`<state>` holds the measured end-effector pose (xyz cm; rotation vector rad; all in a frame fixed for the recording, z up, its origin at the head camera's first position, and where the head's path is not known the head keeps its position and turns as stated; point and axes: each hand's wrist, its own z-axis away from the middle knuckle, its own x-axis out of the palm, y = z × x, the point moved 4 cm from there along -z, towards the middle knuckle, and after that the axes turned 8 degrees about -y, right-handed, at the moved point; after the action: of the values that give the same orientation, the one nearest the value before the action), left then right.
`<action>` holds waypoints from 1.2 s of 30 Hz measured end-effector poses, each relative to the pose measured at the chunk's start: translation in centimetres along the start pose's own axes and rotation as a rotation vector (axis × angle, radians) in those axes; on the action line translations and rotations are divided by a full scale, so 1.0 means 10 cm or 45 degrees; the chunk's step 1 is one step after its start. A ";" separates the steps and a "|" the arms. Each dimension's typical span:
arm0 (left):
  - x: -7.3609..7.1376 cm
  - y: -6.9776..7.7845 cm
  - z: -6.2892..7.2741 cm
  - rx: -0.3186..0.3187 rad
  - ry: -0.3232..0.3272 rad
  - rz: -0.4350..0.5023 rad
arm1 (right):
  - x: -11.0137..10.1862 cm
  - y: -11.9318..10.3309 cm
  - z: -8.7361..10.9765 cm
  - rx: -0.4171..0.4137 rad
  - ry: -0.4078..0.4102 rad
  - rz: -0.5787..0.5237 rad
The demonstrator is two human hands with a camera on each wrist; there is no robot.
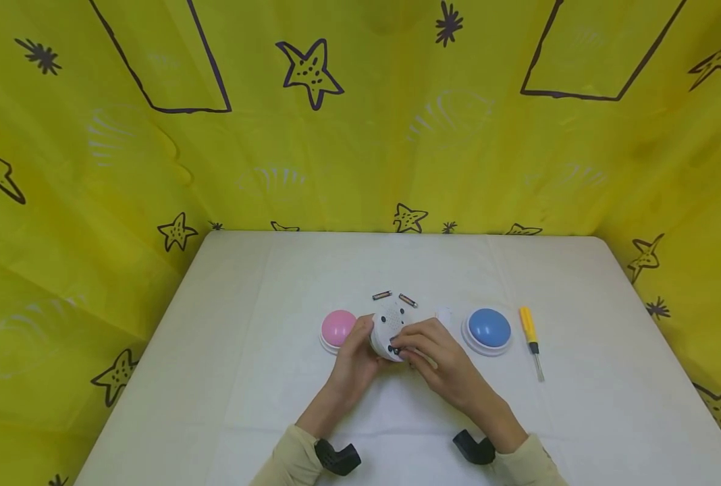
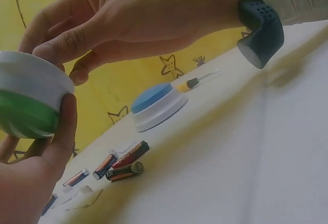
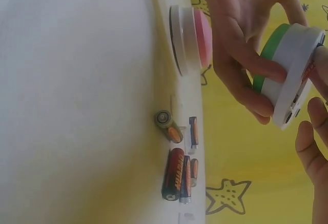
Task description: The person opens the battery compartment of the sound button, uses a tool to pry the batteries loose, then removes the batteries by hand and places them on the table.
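My left hand [image 1: 356, 354] grips a round push-button device [image 1: 389, 322] by its side, with the white underside tilted up; its green dome [image 2: 25, 112] shows in the left wrist view. The fingertips of my right hand [image 1: 436, 347] touch that underside near its edge, at a slot. A reddish, battery-like piece [image 3: 307, 73] shows there beside a fingertip in the right wrist view. I cannot tell whether the right fingers pinch it. Dark round spots dot the underside around a patch of small holes.
Several batteries [image 2: 130, 154] lie on the white table beyond the device. A pink button [image 1: 339, 327] stands to the left, a blue button [image 1: 489, 328] to the right. Farther right lies a yellow-handled screwdriver [image 1: 528, 326]. A small pale piece [image 1: 443, 314] lies near the blue button.
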<state>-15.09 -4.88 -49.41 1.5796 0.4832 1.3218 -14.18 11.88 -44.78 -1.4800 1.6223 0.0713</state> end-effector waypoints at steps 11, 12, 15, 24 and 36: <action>-0.01 0.12 0.02 -0.012 0.019 -0.254 | 0.01 -0.06 0.10 0.022 0.240 -0.098; -0.01 0.14 0.02 -0.012 0.025 -0.281 | -0.01 -0.07 0.12 0.020 0.275 -0.090; -0.01 0.21 0.01 -0.014 0.034 -0.376 | -0.05 -0.07 0.15 0.011 0.348 -0.063; -0.05 0.41 0.03 0.000 0.078 -0.604 | -0.17 0.01 0.30 0.006 0.054 0.194; -0.10 0.71 0.03 0.103 0.103 -0.878 | -0.16 0.15 0.54 0.054 -0.414 0.511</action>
<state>-17.08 -8.89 -43.84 1.2506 1.0331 0.8386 -12.56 16.62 -47.67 -1.0296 1.6131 0.4750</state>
